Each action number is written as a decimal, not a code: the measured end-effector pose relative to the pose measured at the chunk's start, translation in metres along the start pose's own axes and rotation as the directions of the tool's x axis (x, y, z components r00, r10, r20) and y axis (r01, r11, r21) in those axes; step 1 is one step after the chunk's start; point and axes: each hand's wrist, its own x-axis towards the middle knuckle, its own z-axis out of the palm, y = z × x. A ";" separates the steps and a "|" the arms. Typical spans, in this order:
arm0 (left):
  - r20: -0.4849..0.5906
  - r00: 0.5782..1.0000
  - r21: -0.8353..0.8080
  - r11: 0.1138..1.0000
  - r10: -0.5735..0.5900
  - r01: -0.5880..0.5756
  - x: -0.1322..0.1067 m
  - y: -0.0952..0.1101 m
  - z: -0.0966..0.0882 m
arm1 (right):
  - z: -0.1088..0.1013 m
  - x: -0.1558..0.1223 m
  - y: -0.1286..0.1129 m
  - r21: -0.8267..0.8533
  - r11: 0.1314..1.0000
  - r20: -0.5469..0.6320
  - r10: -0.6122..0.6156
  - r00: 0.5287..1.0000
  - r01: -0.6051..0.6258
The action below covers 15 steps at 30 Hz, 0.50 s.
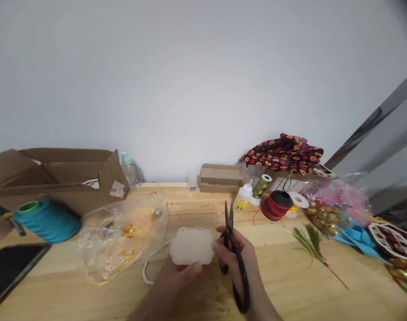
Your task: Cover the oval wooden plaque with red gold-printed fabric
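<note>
My left hand (pixel 180 278) is closed on a flat white plaque (pixel 192 246) with a wavy edge, its thumb over the lower rim and the other fingers hidden beneath. A white cord (pixel 147 267) loops out to the left of the plaque. In my right hand (pixel 242 258) is a pair of black scissors (pixel 235 254), blades pointing up and away, slightly parted. The right fingertips touch or nearly touch the plaque's right edge; I cannot tell which.
Leftward lie a clear plastic bag (pixel 123 240) with yellow cord, a teal thread cone (pixel 46 220), a phone (pixel 12 272) and a cardboard box (pixel 56 174). Rightward stand a glue bottle (pixel 242 197), a red-and-black spool (pixel 277 205) and green tassels (pixel 309 240).
</note>
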 end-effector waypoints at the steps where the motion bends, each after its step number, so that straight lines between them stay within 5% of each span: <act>1: -0.115 0.993 0.070 0.998 0.006 0.002 0.000 -0.002 0.001 | 0.004 -0.002 0.001 -0.022 1.000 0.027 -0.013 1.000 0.014; 3: -0.284 0.959 0.191 0.980 0.006 0.050 0.001 -0.005 0.004 | 0.005 -0.003 0.002 -0.113 0.991 0.108 -0.067 0.992 0.079; 5: -0.272 0.962 0.205 0.977 -0.007 0.065 0.005 -0.005 0.005 | -0.004 -0.001 0.002 -0.282 0.941 0.147 -0.150 0.978 0.186; 9: -0.171 0.985 -0.010 1.000 -0.027 0.026 0.009 -0.003 0.010 | -0.036 0.004 0.001 -0.667 0.606 0.257 -0.359 0.897 0.434; 12: -0.207 0.977 -0.138 0.990 -0.056 0.027 0.007 0.000 0.016 | -0.050 0.001 0.001 -0.716 0.403 0.390 -0.447 0.805 0.570; 15: -0.266 0.960 -0.089 0.994 -0.087 0.066 0.003 0.003 0.022 | -0.045 -0.005 0.002 -0.658 0.438 0.377 -0.513 0.771 0.613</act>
